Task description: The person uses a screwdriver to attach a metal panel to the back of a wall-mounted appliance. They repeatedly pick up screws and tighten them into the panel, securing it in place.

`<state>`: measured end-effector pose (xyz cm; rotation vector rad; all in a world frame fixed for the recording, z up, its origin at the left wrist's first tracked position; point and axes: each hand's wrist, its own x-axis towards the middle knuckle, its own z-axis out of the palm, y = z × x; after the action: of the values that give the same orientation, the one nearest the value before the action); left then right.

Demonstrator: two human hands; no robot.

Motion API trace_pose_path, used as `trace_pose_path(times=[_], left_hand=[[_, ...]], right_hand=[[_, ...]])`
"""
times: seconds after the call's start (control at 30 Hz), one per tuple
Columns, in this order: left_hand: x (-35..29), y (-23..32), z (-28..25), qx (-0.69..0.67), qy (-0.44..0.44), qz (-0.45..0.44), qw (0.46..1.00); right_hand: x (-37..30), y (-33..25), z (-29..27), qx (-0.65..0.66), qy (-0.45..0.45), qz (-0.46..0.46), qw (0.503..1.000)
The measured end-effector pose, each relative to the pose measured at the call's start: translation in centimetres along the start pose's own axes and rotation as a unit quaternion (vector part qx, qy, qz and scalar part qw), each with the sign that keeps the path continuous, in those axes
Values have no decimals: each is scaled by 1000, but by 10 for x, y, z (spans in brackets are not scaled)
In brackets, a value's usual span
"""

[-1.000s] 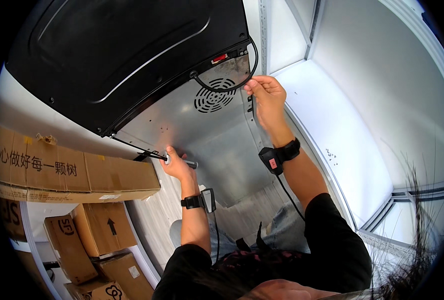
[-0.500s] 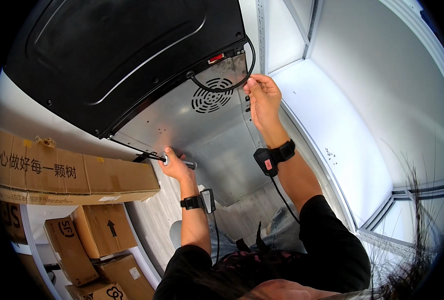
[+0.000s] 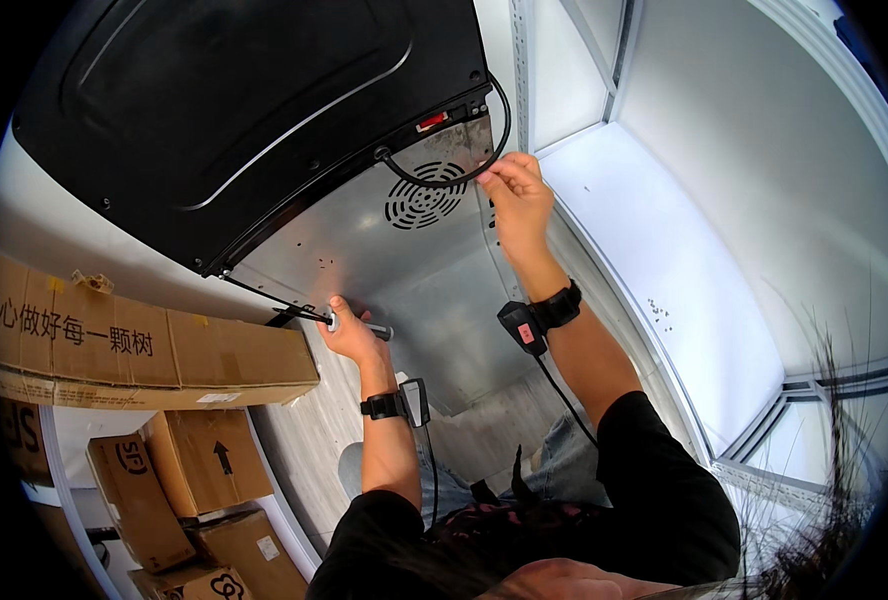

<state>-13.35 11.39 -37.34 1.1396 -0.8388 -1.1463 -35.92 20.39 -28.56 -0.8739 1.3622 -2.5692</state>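
My left hand (image 3: 354, 335) is wrapped round a grey rod-shaped tool (image 3: 379, 329) with a pale round end, below the lower left part of a bare metal panel (image 3: 404, 265). What kind of tool it is does not show. My right hand (image 3: 520, 195) is closed in a pinch at the panel's right edge, beside a looped black power cord (image 3: 505, 110). Anything between its fingertips is too small to make out. The panel has a round slotted vent (image 3: 426, 196) and several small holes. Above it is the appliance's large black cover (image 3: 264, 110), with a red switch (image 3: 432, 120) near its edge.
A long cardboard box (image 3: 204, 350) lies at the left, with several smaller cardboard boxes (image 3: 214, 455) below it. On the right, a white metal-framed shelf (image 3: 664, 270) carries a scatter of tiny dark pieces (image 3: 659, 312). Wood-look flooring (image 3: 314, 430) shows beneath.
My right hand has shifted slightly left and down, bringing its fingertips onto the panel's edge under the cord. My left hand keeps its grip in nearly the same place.
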Motion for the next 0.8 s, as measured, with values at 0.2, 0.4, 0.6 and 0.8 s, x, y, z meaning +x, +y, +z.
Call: trace_pose_path(times=[0.2, 0.4, 0.6, 0.8], left_hand=[[-3, 5, 0, -2, -3, -9, 1000], [-11, 15, 8, -11, 10, -7, 1000], [-8, 13, 5, -9, 14, -10, 1000], [-12, 14, 7, -7, 13, -9, 1000]], right_hand=[[2, -11, 12, 72, 30, 20, 997], [-1, -10, 12, 101, 54, 18, 993], [-3, -15, 18, 129, 67, 36, 989], [-2, -18, 17, 126, 70, 40, 989]])
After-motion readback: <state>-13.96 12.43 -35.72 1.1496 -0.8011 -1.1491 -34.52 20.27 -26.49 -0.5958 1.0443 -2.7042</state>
